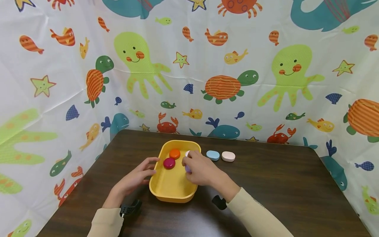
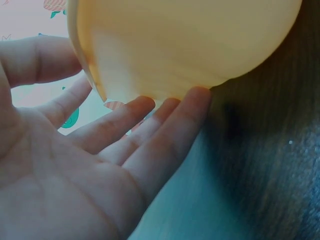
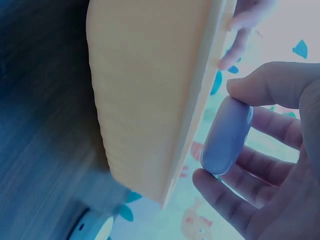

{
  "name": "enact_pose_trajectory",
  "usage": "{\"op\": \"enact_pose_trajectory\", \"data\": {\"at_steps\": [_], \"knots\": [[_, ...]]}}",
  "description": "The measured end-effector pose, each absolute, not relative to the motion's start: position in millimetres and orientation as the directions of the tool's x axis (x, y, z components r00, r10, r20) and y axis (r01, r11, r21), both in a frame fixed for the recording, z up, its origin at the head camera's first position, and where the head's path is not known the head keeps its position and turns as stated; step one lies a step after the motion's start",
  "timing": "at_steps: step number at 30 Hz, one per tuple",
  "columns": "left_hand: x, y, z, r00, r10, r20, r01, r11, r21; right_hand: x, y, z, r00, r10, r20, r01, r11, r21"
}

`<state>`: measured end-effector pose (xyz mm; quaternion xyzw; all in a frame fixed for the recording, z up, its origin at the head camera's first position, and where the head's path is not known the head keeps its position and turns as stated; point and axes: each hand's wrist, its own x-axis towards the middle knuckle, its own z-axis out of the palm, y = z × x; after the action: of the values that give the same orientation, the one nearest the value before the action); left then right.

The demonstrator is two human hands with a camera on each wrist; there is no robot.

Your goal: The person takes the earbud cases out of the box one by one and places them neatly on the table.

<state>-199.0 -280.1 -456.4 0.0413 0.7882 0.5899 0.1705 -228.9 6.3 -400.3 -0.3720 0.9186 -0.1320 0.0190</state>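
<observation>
A white fabric backdrop (image 1: 165,108) printed with sea creatures, among them green octopuses and orange-shelled turtles, hangs behind and to the left of a dark brown wood-grain worktop (image 1: 281,191). On the worktop stands a yellow, rounded rectangular tray (image 1: 174,187) with raised walls. A person in beige sleeves (image 1: 253,214) reaches in from both sides, with a black strap (image 1: 130,208) at the left wrist.

The right-hand grip (image 1: 202,168) grasps a smooth purple oval piece (image 3: 227,135), pinched between thumb and fingers above the tray's right side. The left-hand grip (image 1: 134,179) is released, its spread, slightly bent fingers resting against the tray's left wall.

Beyond the tray's right side, a light blue oval piece (image 1: 213,155) and a pale pink oval piece (image 1: 228,156) lie side by side on the worktop, just apart. Inside the tray, toward its far left, a glossy magenta round piece (image 1: 169,163) sits just beside an orange round piece (image 1: 174,153). A whitish piece (image 1: 187,153) near the far right corner is mostly hidden behind the right-hand grip.
</observation>
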Motion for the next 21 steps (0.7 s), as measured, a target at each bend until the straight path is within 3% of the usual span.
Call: {"op": "enact_pose_trajectory", "data": {"at_steps": [21], "knots": [[-200,-280,-457,-0.941,0.257,-0.219,-0.137,0.305,0.943,-243,45,-403,-0.779,-0.608,0.154,-0.626,0.734,-0.265]]}}
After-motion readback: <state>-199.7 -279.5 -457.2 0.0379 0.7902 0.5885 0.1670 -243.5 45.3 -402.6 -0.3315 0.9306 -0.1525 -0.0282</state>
